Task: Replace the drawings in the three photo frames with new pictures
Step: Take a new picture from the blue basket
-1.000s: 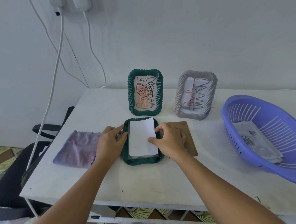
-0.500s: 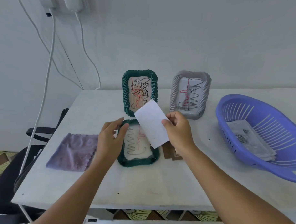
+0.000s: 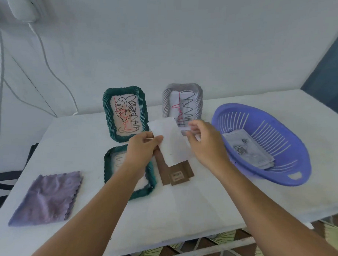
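Head view shows both hands raised over the white table (image 3: 181,201), holding a white sheet (image 3: 171,143) between them. Left hand (image 3: 142,151) pinches the sheet's left edge, thumb and forefinger closed on the paper at about its mid-height. Right hand (image 3: 204,142) has its fingertips curled at the sheet's upper right corner, and seems to pinch it there; the blur keeps the exact contact from being plain. The sheet hangs tilted between the two sets of fingers, its lower end over a brown backing board (image 3: 177,173) that lies flat on the table just below the right hand's wrist.

Under the left wrist and forearm lies a green frame (image 3: 151,177), flat on the table, with a scribbled drawing faintly seen inside. Beyond the left fingers stands a second green frame (image 3: 107,114) with a drawing in it, and beyond the right fingers a grey frame (image 3: 166,101) stands with another drawing. To the right of the right hand sits a blue basket (image 3: 289,170) holding pictures (image 3: 249,151). A purple cloth (image 3: 47,198) lies well left of the left arm.
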